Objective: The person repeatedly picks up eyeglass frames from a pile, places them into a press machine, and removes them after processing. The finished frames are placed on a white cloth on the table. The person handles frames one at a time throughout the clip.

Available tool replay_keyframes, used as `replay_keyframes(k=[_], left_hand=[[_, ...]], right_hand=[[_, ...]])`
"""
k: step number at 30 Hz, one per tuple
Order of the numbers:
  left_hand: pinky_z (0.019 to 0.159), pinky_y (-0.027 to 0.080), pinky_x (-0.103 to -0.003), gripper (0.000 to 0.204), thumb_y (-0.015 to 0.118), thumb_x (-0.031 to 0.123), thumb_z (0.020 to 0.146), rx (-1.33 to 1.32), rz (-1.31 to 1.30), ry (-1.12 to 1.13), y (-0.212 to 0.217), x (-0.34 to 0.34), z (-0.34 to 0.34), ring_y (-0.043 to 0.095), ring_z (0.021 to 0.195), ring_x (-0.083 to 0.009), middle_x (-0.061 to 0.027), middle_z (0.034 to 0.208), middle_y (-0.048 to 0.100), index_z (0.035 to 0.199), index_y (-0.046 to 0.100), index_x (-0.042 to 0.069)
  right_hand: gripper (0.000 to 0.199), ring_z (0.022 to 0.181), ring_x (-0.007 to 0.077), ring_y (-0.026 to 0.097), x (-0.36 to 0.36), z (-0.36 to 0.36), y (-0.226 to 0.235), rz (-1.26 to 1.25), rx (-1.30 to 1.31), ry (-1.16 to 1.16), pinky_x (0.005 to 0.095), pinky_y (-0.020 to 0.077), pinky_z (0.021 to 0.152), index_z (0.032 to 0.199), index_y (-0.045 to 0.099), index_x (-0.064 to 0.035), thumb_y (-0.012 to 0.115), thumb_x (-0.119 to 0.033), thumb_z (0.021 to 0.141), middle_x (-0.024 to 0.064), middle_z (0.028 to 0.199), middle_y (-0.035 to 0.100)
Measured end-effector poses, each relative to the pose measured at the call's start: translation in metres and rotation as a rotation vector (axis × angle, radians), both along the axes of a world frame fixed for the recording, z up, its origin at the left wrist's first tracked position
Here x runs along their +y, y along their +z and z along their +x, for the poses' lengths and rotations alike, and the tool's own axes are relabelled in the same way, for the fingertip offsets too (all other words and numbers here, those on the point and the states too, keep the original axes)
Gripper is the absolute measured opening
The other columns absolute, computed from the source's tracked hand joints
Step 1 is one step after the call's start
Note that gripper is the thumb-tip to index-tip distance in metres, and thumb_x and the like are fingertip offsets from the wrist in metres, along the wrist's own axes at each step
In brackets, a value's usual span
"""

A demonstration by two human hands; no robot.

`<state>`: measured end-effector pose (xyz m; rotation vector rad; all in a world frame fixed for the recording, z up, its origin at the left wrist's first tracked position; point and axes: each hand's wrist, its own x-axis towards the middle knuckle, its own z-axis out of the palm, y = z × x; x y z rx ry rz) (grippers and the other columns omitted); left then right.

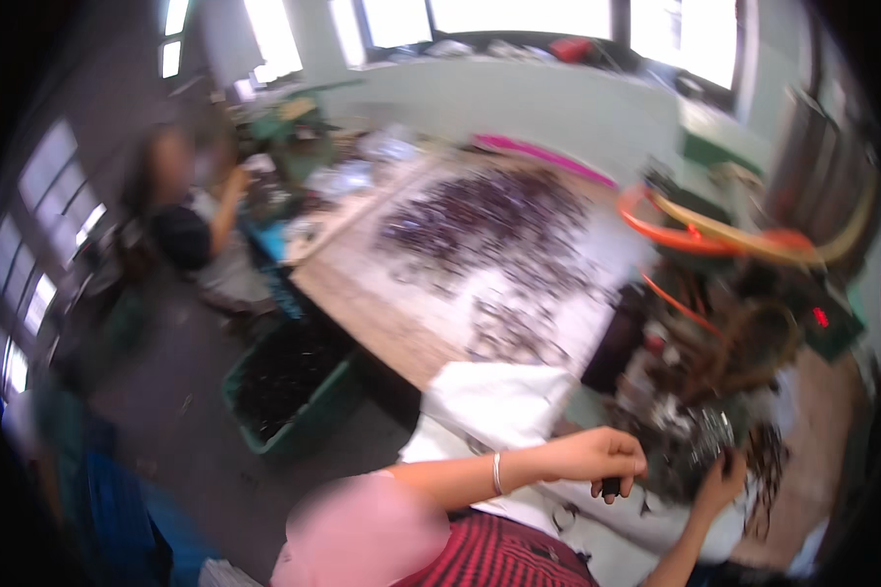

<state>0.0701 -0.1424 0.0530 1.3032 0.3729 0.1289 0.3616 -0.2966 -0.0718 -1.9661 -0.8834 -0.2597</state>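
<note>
My left hand [597, 458], with a silver bangle at the wrist, is closed on a small black piece [612, 486] that pokes out below the fingers. It hovers over white cloth [499, 396] draped across my front. To its right, my right hand [722, 481] is closed at a machine [690, 430] with shiny metal parts. A small dark thing shows at its fingertips, too blurred to name. Thin, dark curved pieces [768, 479] hang or lie just right of that hand.
A table [382, 318] ahead carries a wide heap of thin dark curved pieces [499, 215]. A green bin [284, 430] of dark pieces stands on the floor at left. Orange and yellow hoses [695, 235] loop above the machine. Another person [181, 210] sits at far left.
</note>
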Motion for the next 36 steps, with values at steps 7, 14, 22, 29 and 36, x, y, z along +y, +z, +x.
replay_keyframes(k=[7, 14, 22, 29, 36], left_hand=[[0.084, 0.047, -0.039, 0.011, 0.068, 0.015, 0.08, 0.096, 1.417, 0.811, -0.022, 0.117, -0.031, 0.056, 0.098, -0.0291, -0.0084, 0.098, 0.062, 0.087, 0.07, 0.007], [0.087, 0.045, -0.041, 0.014, 0.068, 0.01, 0.07, 0.643, 1.576, 0.711, -0.13, 0.171, -0.012, 0.054, 0.105, -0.0303, -0.0112, 0.1, 0.061, 0.084, 0.07, 0.006], [0.063, 0.05, -0.045, 0.015, 0.061, 0.022, 0.092, 0.003, 1.099, 1.246, -0.063, 0.15, -0.01, 0.063, 0.07, -0.0366, -0.0141, 0.079, 0.064, 0.095, 0.062, 0.008], [0.046, 0.046, -0.027, 0.027, 0.048, 0.036, 0.103, -0.027, 0.186, 1.037, -0.113, 0.13, -0.036, 0.056, 0.053, -0.0149, -0.0039, 0.071, 0.054, 0.095, 0.047, 0.011], [0.044, 0.041, -0.019, 0.029, 0.049, 0.037, 0.104, -0.406, 0.218, 0.882, -0.001, 0.056, 0.005, 0.05, 0.067, -0.0114, -0.0053, 0.084, 0.052, 0.094, 0.046, 0.009]], right_hand=[[0.02, 0.095, 0.0197, 0.063, 0.024, -0.034, 0.036, 0.127, 0.349, 0.08, 0.0326, 0.0488, 0.088, 0.11, 0.066, 0.0049, 0.058, -0.007, 0.096, 0.0118, 0.102, 0.069], [0.018, 0.089, 0.0181, 0.061, 0.036, -0.034, 0.028, 0.011, 0.242, 0.044, 0.0311, 0.0481, 0.082, 0.105, 0.066, 0.0046, 0.064, -0.006, 0.09, 0.012, 0.098, 0.068], [0.013, 0.084, 0.0189, 0.059, -0.02, -0.054, 0.068, 0.069, 0.198, 0.133, 0.0323, 0.0478, 0.076, 0.096, 0.066, 0.0027, 0.064, -0.004, 0.085, 0.0099, 0.088, 0.063], [0.039, 0.088, 0.0141, 0.063, 0.082, -0.089, 0.131, 0.246, 0.62, 0.51, 0.0279, 0.0489, 0.082, 0.113, 0.062, 0.0019, 0.074, -0.004, 0.077, 0.0061, 0.091, 0.068], [0.05, 0.091, 0.012, 0.062, 0.067, -0.081, 0.12, 0.355, 0.735, 0.447, 0.0233, 0.0466, 0.087, 0.124, 0.052, 0.0049, 0.072, 0.005, 0.079, 0.0057, 0.091, 0.067]])
